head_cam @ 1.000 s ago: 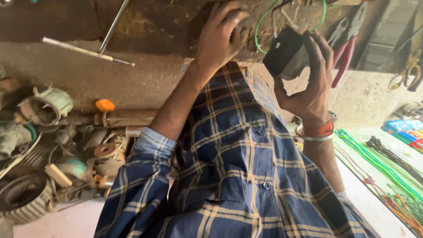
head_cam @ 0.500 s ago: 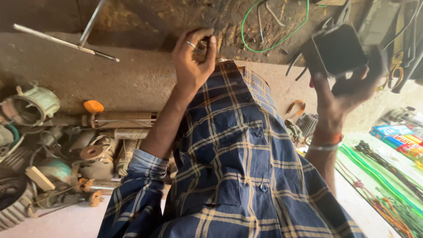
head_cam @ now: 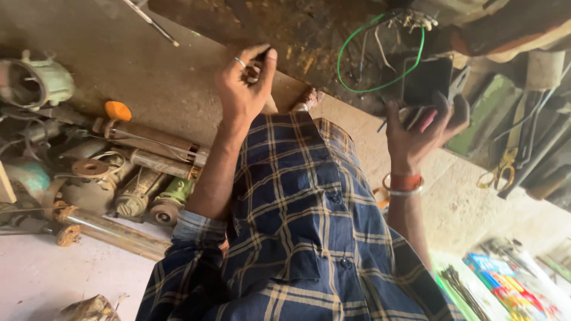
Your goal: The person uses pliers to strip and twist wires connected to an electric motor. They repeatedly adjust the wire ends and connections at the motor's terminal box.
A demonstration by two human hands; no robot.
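Observation:
My left hand (head_cam: pixel 242 89), with a ring on one finger, is raised in front of the rusty brown panel (head_cam: pixel 285 30). Its fingertips pinch a small metal part (head_cam: pixel 254 70). My right hand (head_cam: pixel 416 134), with a red band at the wrist, grips a black box (head_cam: pixel 428 80) together with red-handled pliers (head_cam: pixel 457 84). A green wire loop (head_cam: pixel 357 65) and thin loose wires hang from the panel just left of the box. My blue checked shirt (head_cam: pixel 309 226) fills the middle of the view.
Old motor parts, pipes and an orange cap (head_cam: pixel 117 110) lie heaped at the left. Yellow-handled scissors (head_cam: pixel 504 165) and other tools lie at the right. Coloured packets (head_cam: pixel 505 279) and bundled cables sit at the lower right. A foot (head_cam: pixel 309 98) shows beyond the shirt.
My left hand has come away from the wires and moved left, now pinching a small part. My right hand has lowered the black box and pliers, and the box is partly hidden by my fingers.

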